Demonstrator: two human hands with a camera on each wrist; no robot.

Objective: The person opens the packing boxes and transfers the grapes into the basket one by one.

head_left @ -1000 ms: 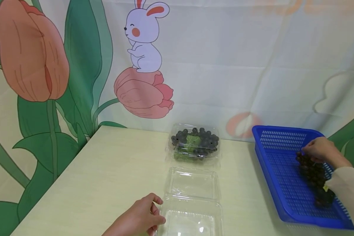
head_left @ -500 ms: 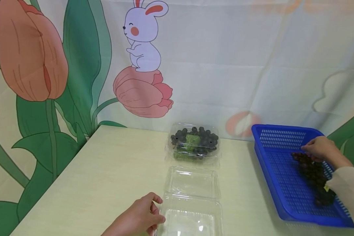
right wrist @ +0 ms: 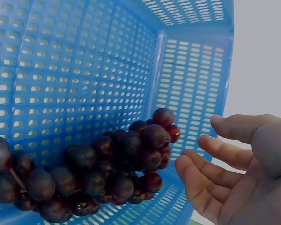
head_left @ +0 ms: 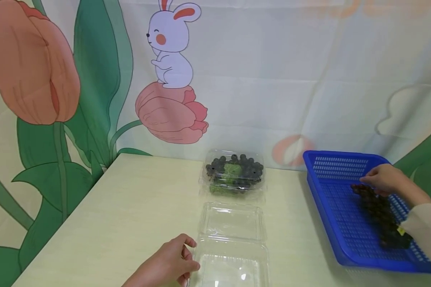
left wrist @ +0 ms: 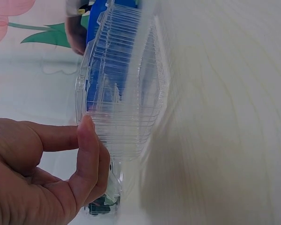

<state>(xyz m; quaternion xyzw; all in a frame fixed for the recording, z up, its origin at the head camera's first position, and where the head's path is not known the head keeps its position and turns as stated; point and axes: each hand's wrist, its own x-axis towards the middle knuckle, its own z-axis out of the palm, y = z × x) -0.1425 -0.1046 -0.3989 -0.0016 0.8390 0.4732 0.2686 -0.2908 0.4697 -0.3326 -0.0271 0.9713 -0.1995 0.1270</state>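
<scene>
In the head view, my left hand [head_left: 170, 257] is at the left edge of an open clear plastic clamshell box [head_left: 233, 255]. The left wrist view has the thumb and fingertips pinching the rim of this box [left wrist: 126, 89]. My right hand [head_left: 388, 179] is over a blue slotted basket [head_left: 341, 207]. A bunch of dark red grapes [head_left: 375, 211] lies in the basket beneath it. In the right wrist view, the loosely bent fingers [right wrist: 192, 171] stand slightly apart from the end of the grape bunch [right wrist: 107, 164], with nothing between them and the thumb.
Behind the open box, a closed clear clamshell [head_left: 233, 173] holds dark grapes and something green. The pale table [head_left: 129, 215] meets a printed cloth backdrop [head_left: 251, 87] at its far edge. The basket walls rise around the right hand's work.
The near end of the grapes by my right fingers has shifted a little left in the basket. The right hand has moved slightly left; the left hand stays at the box rim.
</scene>
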